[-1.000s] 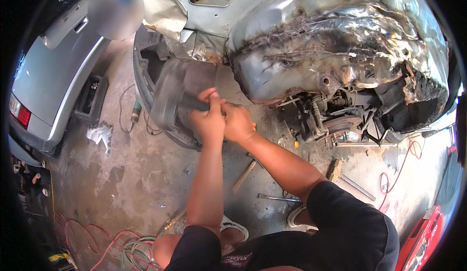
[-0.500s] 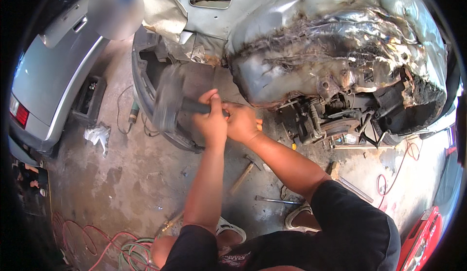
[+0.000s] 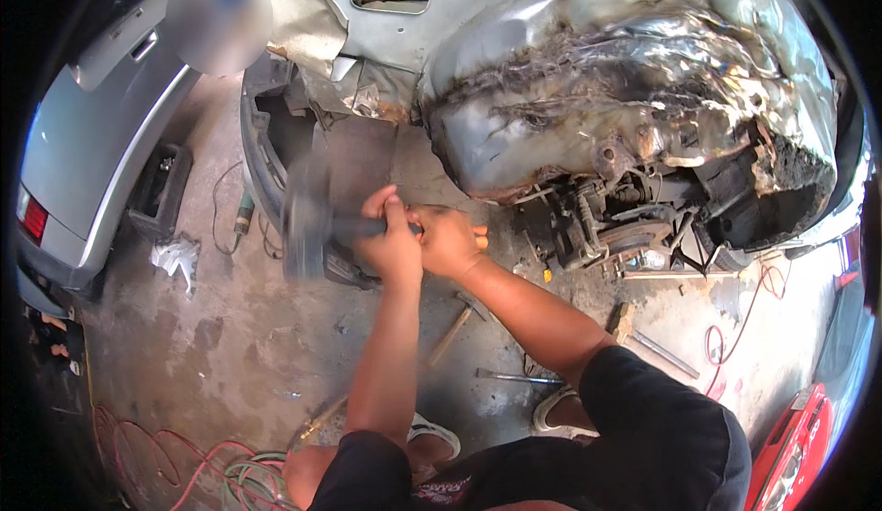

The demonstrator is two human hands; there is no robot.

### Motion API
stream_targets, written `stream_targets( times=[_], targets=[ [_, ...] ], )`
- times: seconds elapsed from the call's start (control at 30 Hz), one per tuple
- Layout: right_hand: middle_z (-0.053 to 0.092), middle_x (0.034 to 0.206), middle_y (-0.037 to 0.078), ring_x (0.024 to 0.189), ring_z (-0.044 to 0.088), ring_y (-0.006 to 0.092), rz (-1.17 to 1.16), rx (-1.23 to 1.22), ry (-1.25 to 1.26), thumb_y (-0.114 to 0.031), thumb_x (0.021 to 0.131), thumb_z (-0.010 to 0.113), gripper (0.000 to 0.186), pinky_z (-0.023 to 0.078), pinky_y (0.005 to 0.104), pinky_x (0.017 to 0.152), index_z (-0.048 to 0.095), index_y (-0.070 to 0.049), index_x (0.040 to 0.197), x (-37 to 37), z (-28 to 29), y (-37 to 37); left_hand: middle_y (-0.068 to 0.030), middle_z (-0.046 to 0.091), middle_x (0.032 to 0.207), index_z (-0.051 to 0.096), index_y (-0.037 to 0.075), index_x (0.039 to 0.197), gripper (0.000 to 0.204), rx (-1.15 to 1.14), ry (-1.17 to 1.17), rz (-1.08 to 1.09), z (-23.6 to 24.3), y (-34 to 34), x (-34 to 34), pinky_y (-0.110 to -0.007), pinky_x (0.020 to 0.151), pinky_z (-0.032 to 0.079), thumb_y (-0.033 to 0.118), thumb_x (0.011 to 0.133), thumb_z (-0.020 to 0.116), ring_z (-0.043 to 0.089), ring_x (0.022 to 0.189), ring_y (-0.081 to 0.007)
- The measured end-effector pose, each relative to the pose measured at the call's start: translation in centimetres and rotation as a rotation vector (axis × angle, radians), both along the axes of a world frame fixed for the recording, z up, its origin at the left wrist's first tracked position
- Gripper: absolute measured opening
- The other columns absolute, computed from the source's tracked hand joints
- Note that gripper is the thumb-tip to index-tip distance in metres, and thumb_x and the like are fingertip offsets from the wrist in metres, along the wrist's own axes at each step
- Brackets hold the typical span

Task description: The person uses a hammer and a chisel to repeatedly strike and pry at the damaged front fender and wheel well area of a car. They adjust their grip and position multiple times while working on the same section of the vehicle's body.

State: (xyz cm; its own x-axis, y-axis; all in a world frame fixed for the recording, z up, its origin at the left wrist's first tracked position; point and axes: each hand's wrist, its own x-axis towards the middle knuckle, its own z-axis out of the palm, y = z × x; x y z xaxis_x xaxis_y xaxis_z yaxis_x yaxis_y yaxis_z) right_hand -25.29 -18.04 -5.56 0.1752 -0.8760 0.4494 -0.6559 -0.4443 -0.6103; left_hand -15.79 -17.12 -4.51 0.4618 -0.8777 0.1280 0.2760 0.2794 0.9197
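Both hands are closed on a heavy hammer with a dark handle [image 3: 356,227], held low in front of me. My left hand [image 3: 390,240] grips the handle nearer the head. My right hand [image 3: 446,240] is wrapped round it just behind. The motion-smeared hammer head [image 3: 305,219] is over a detached dark bumper piece [image 3: 263,168] and a brown sheet [image 3: 358,148]; whether it touches either I cannot tell. To the right are a burnt, crumpled grey car body [image 3: 533,125] and an exposed brake disc [image 3: 634,233].
A grey car [image 3: 101,171] stands left, beside a dark tray [image 3: 156,194] and power tool [image 3: 243,219]. A hammer [image 3: 450,335], mallet [image 3: 623,321] and metal bar [image 3: 510,376] lie on the concrete floor. Hoses [image 3: 253,472] are coiled bottom left, a red part [image 3: 790,442] bottom right.
My two hands and the hammer have moved a little downward in the picture since the earlier frames, and the head is more smeared. The view of the surroundings has shifted slightly left.
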Motion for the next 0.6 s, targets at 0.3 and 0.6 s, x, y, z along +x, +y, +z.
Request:
stream_targets(
  times=[0.3, 0.6],
  targets=[
    [0.072, 0.096, 0.028, 0.09, 0.069, 0.0481, -0.182, 0.265, -0.173, -0.035, 0.09, 0.066, 0.036, 0.054, 0.0536, 0.077, 0.071, -0.003, 0.104, 0.1, -1.9, -3.3, -0.0064, 0.071, 0.086, 0.071, 0.002, 0.106, 0.015, 0.169, -0.325, -0.273, 1.7, -7.7, -0.4, -0.029, 0.068, 0.051, 0.003, 0.098, 0.059, 0.064, 0.073, -0.0143],
    [0.075, 0.1, 0.015, 0.089, 0.071, 0.0398, 0.218, -0.156, 0.065, -0.028, 0.079, 0.072, 0.025, 0.056, 0.0479, 0.076, 0.073, -0.012, 0.099, -2.4, -1.4, -2.9, -0.0055, 0.069, 0.078, 0.072, 0.001, 0.105, 0.016, -0.178, -0.215, 0.1, -2.3, -1.0, -2.2, -0.031, 0.063, 0.051, 0.003, 0.095, 0.06, 0.063, 0.067, -0.0133]
  ],
)
